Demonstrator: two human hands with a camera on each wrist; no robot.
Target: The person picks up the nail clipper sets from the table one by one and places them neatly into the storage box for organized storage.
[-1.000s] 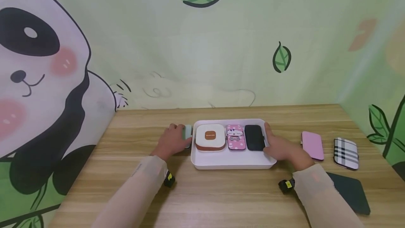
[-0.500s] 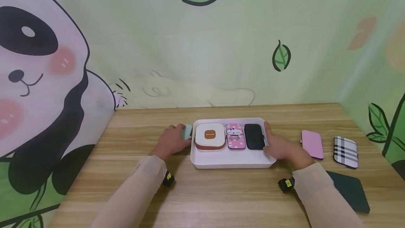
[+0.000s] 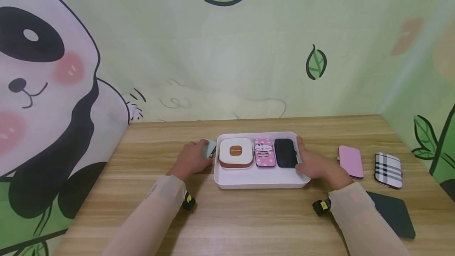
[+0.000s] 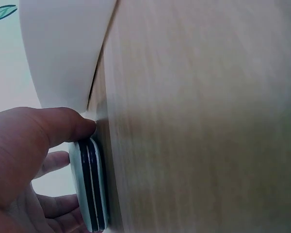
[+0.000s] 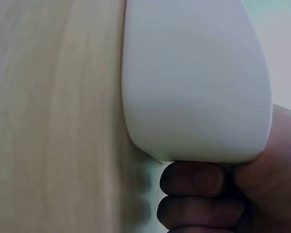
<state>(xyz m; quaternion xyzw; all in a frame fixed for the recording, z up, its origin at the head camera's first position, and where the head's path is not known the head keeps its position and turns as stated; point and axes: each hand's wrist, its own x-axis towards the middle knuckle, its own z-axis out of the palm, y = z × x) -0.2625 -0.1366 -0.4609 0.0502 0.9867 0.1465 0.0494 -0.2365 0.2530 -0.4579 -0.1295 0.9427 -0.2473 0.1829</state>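
Observation:
My left hand grips a slim pale mint-green case by its edges, thumb on the near end and fingers on the far side. The case has a dark seam round its side and is tilted close to the tray's left wall. At the right end my right hand holds the white tray, thumb over the rim and fingers curled outside it. Inside the tray, from left to right, lie a white-and-brown rounded square box, a pink cat-print case and a black case.
On the wooden table, right of the tray, lie a pink case and a plaid case. A dark green flat case or board is partly hidden by the right sleeve. A printed backdrop stands behind the table.
The mint-green case has turned and tilted in my left hand, its dark edge now showing beside the tray. My right hand and the tray stay in place.

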